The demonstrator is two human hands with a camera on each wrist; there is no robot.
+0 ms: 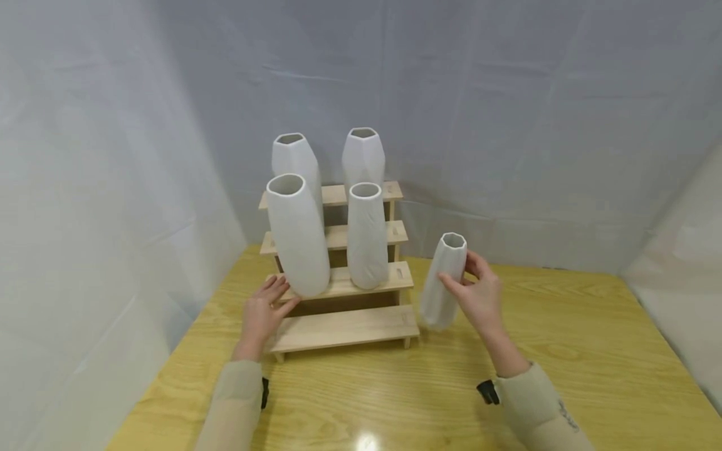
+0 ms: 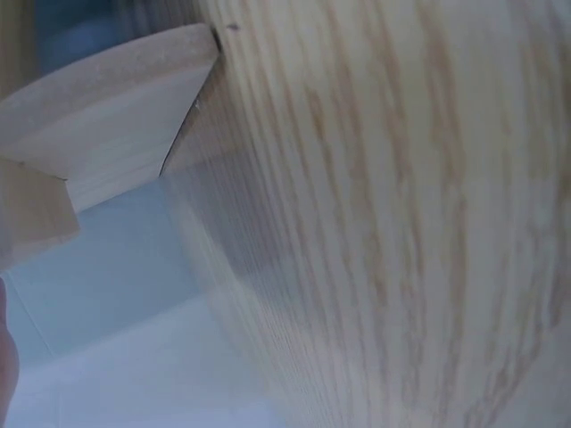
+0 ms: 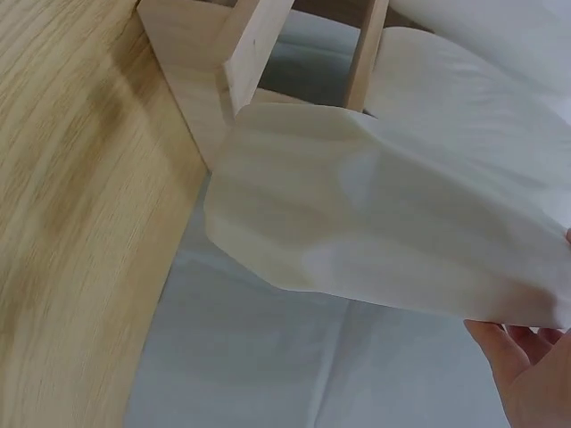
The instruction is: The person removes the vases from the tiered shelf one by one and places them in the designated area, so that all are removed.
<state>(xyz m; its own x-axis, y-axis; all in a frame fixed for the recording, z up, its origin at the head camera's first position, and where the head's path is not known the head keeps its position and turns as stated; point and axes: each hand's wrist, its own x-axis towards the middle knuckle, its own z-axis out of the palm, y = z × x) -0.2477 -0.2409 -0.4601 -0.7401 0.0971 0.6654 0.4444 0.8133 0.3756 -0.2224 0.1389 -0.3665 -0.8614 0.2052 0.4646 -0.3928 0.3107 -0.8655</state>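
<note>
Head camera looks down from above at the wooden steps (image 1: pixel 344 294), wrist cameras very close, both seeing the steps' edge.

Both forearms, in beige sleeves, reach forward toward twelve o'clock. The left hand (image 1: pixel 263 311) lies at about ten o'clock, fingers straight and spread, pointing to one o'clock. The right hand (image 1: pixel 478 297) sits at two o'clock, raised, thumb and fingers curled in a grip.
</note>
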